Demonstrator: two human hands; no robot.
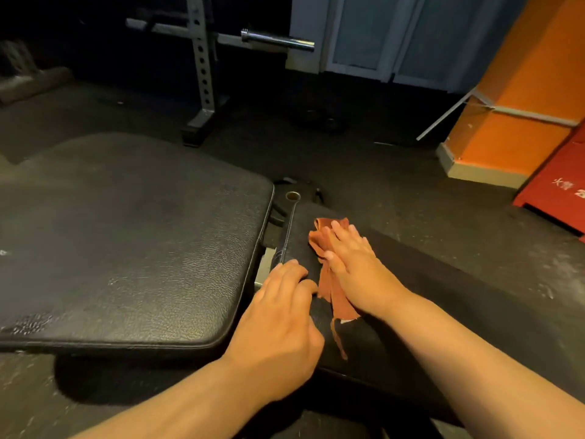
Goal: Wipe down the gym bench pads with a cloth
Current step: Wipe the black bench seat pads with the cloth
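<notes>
Right hand (354,267) flat, fingers straight, pressing orange cloth (340,304) onto small pad (364,346). Cloth bunched mid-pad, frayed tail trailing toward pad's near edge. Left hand (281,327) just beside cloth, fingers bent, tips resting by pad's left edge, holding nothing. Big pad (126,232) left of small pad.

A crumpled, frayed orange cloth (338,304) lies on the narrow black pad (297,245), beside the wide black pad (126,242).
</notes>
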